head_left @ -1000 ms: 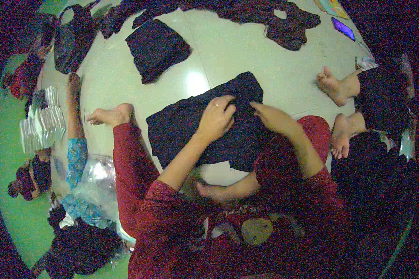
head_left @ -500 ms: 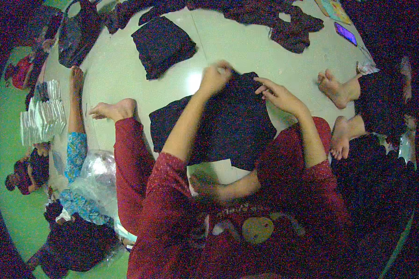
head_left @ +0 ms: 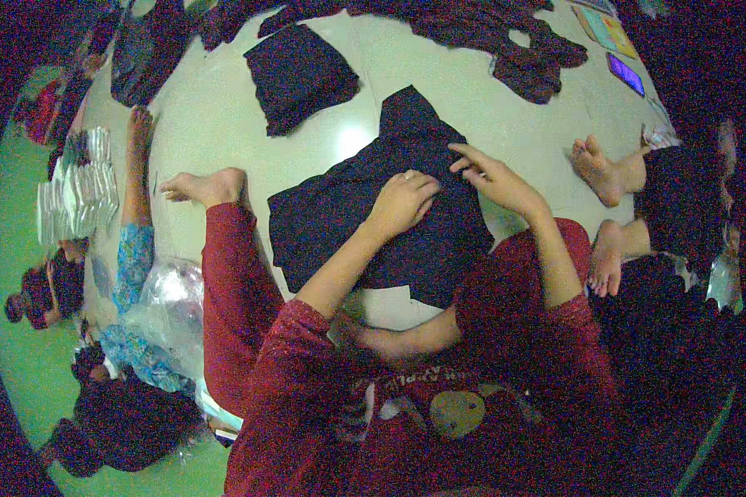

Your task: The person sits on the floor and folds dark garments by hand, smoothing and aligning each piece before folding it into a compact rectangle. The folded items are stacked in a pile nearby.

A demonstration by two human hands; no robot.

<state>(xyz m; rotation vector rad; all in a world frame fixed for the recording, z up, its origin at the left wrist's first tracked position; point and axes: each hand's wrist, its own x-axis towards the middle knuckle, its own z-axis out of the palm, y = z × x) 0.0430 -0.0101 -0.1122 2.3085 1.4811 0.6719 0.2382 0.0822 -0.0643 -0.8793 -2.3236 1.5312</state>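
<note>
A dark cloth garment (head_left: pixel 348 219) lies spread on the pale floor between my legs, with one narrow part pointing away from me. My left hand (head_left: pixel 404 203) rests on the middle of it, fingers loosely bent and lying on the cloth. At the garment's right edge is my right hand (head_left: pixel 496 176), its fingers stretched out and apart, the tips over the cloth. Neither hand shows a grip on the fabric. Beyond, a folded dark garment (head_left: pixel 301 79) lies on the floor.
More dark clothes (head_left: pixel 522 50) lie at the far side. A phone (head_left: pixel 625 74) is at the far right. Stacked clear-wrapped packets (head_left: pixel 79 190) stand at the left, near a clear plastic bag (head_left: pixel 172 294). Other people sit close by; a bare foot (head_left: pixel 598 170) reaches in from the right.
My left hand has come back toward me and down onto the cloth, away from its far edge. The garment's narrow far part now lies extended outward. My right hand has hardly moved.
</note>
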